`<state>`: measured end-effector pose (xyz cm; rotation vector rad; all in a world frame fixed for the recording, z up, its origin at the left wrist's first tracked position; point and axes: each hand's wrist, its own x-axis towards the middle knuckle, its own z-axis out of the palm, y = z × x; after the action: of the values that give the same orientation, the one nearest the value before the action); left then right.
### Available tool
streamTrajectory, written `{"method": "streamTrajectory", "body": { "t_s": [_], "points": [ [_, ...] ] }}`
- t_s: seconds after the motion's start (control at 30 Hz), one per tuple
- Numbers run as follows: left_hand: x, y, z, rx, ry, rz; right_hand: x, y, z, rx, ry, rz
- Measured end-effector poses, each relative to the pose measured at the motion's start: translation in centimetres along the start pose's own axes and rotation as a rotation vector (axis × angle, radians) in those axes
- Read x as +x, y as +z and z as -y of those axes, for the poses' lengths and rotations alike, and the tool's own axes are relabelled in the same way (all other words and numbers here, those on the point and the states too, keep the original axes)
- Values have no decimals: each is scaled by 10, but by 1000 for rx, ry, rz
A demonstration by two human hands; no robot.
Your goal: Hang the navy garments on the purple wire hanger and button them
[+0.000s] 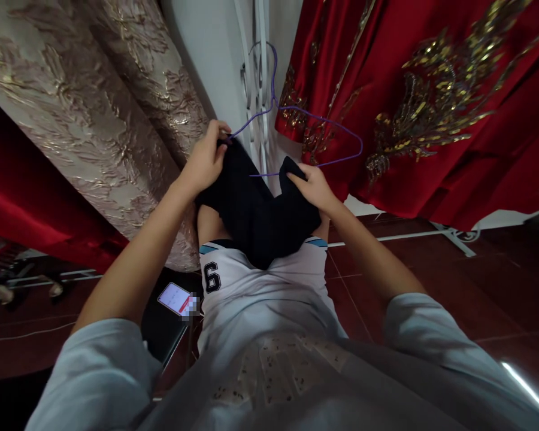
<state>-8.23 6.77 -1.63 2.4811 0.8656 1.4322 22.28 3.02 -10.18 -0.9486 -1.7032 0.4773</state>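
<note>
1. The left hand (209, 158) is clamped on the dark garment (251, 215) at its upper left corner, right by the left arm of the hanger (341, 124).
2. The right hand (314, 187) pinches a raised flap of the same garment, thumb on top.
3. The garment hangs between both hands, above the lap of the white shorts (269, 281).
4. The purple hanger's right arm is bare; its lower bar shows over the garment at left and passes behind the flap. Its hook is up by the white rack (263, 78).
5. A red cloth (431, 36) with gold sequins hangs at right, a beige patterned cloth (103, 108) at left.
6. A phone (173, 296), screen lit, lies on a black seat (159, 332) beside the left thigh.
</note>
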Motion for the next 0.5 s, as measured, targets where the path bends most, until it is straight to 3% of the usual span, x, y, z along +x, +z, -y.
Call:
{"method": "streamTrajectory", "body": {
  "t_s": [0.13, 0.2, 0.37, 0.47, 0.5],
  "points": [
    [9, -10, 12, 53, -17, 90, 6, -45, 1, -114, -80, -278],
    [15, -20, 24, 135, -1, 135, 12, -73, 5, -187, -37, -312],
    [23, -24, 42, 271, -6, 32, 30, -131, 21, -43, 351, 143],
    [20, -16, 39, 224, -44, -3, 40, -149, 19, 11, 420, 213],
    [18, -14, 36, 184, -54, -17, 42, -150, 16, -22, 373, 166]
  ]
}}
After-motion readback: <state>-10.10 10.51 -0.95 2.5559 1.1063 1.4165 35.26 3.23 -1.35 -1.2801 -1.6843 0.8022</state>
